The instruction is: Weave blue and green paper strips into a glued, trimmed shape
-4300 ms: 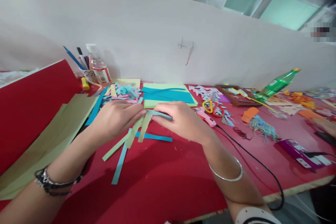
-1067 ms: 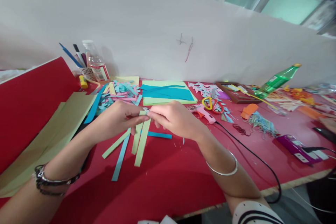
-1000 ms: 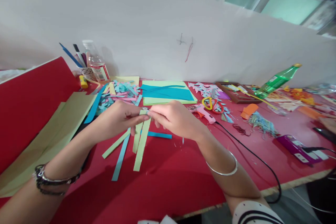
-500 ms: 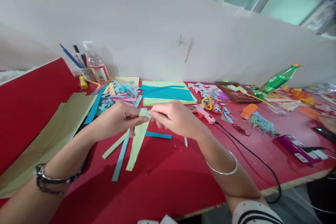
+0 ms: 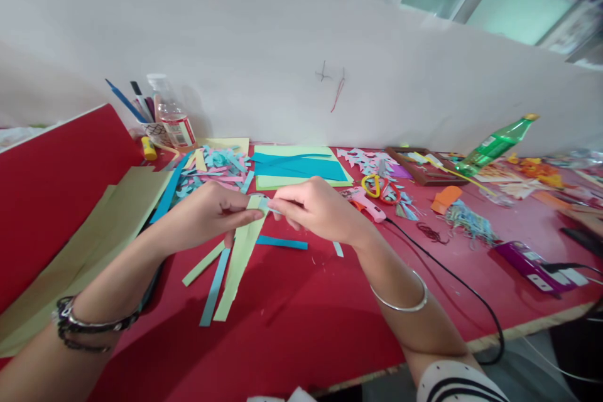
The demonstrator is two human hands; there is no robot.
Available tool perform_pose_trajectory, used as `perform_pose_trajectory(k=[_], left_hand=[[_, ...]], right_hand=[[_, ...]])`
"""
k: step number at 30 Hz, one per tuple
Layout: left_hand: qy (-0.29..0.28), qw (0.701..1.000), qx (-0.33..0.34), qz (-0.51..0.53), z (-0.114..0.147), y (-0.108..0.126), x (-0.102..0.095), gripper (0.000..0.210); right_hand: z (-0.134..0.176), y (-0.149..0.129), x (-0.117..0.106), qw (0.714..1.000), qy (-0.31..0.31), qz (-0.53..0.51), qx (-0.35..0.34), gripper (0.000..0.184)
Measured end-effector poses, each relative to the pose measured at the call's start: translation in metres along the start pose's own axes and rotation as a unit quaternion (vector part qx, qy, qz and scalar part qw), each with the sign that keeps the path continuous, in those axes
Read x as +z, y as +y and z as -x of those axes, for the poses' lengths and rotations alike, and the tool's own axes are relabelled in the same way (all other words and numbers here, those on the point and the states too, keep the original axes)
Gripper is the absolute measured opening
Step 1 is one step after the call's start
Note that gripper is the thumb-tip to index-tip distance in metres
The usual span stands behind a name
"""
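Nr back-L corner of bench (image 5: 301, 326): clear bottle (image 5: 175, 116), red/white label, text too small to read. L hand (image 5: 205, 213): grip clamped on top of pale-green strip (image 5: 241, 257), mid-bench, lower end pointing to front edge. R hand (image 5: 320, 210): grip pinched on lt-blue strip (image 5: 263, 204), same spot. Nr back edge, R: tilted green bottle (image 5: 497, 146), label unreadable.

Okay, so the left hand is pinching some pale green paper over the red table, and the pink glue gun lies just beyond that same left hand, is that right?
Not quite: in the head view, the pink glue gun lies just beyond the right hand. The left hand is indeed pinching pale green paper over the red table.
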State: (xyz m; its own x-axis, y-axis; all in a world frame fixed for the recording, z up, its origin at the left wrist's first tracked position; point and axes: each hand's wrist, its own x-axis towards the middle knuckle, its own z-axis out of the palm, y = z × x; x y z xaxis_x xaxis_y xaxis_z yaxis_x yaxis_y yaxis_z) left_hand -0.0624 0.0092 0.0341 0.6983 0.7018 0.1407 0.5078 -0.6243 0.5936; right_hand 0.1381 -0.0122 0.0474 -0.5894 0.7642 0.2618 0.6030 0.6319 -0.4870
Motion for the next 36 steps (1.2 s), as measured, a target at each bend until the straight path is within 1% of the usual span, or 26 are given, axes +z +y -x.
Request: perform_pose_trajectory(k=[6,12,15,19,22,25,31,33,36], left_hand=[[-0.003,1.0,0.012,-0.018,0.002,0.003,0.0,0.04],[-0.022,0.999,0.011,-0.033,0.0,0.001,0.002,0.039],[-0.035,0.997,0.017,-0.06,-0.001,0.001,0.001,0.034],[-0.025,0.997,0.037,-0.059,0.001,0.006,-0.004,0.027],[-0.013,0.998,0.035,-0.049,0.002,0.007,-0.006,0.031],[0.002,0.998,0.031,-0.063,0.003,0.005,-0.006,0.032],[0.012,0.993,0.07,-0.091,0.004,0.0,-0.011,0.033],[0.022,0.992,0.071,-0.107,0.006,-0.003,-0.015,0.034],[0.047,0.988,0.08,-0.126,0.01,-0.012,-0.023,0.036]], right_hand=[[0.0,0.001,0.003,0.999,0.012,-0.007,-0.029,0.025],[-0.001,0.002,0.003,0.998,-0.01,-0.001,-0.057,0.026],[-0.003,0.003,0.005,0.997,-0.021,0.009,-0.069,0.027],[-0.004,0.004,0.008,0.997,-0.032,0.027,-0.065,0.029],[-0.004,0.004,0.009,0.997,-0.026,0.026,-0.065,0.029],[-0.004,0.003,0.01,0.998,-0.022,0.023,-0.056,0.03],[-0.004,-0.003,0.011,0.999,-0.02,0.002,-0.049,0.03],[-0.006,0.0,0.011,0.999,-0.006,-0.011,-0.045,0.029],[-0.013,0.018,0.016,0.999,0.014,-0.041,-0.032,0.029]])
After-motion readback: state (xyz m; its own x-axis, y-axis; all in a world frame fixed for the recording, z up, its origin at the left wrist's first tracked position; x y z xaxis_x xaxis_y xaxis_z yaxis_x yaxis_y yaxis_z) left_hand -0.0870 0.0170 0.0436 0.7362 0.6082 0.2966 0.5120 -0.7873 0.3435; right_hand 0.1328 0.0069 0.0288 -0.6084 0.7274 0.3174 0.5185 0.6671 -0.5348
